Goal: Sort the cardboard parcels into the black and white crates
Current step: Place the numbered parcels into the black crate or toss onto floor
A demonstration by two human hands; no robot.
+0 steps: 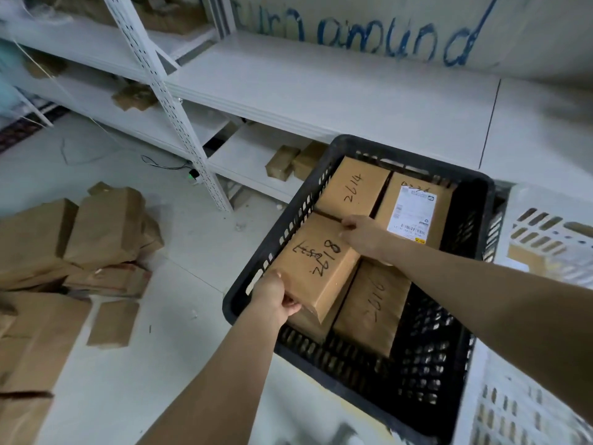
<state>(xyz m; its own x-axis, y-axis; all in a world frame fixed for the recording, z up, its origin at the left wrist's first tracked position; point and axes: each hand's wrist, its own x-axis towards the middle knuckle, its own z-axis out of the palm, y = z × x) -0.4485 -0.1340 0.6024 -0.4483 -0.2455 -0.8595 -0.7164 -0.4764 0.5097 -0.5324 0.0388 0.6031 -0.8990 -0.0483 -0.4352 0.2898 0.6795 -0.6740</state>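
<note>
Parcel 2618 [316, 268], tilted inside black crate [475, 200], gripped at near corner by left hand [276, 295] and pinched at far edge by right hand [359, 234]. Alongside in black crate: parcel 2614 [353, 187], labelled parcel [414, 216], parcel 2616 [372, 313]. Right of black crate: white crate [552, 226], brown parcel [526, 261] inside.

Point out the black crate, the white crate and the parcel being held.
black crate [471, 187]: head view, far right corner of its rim.
white crate [552, 200]: head view, its top rim.
parcel [327, 290]: head view, its top face below the writing.
</note>
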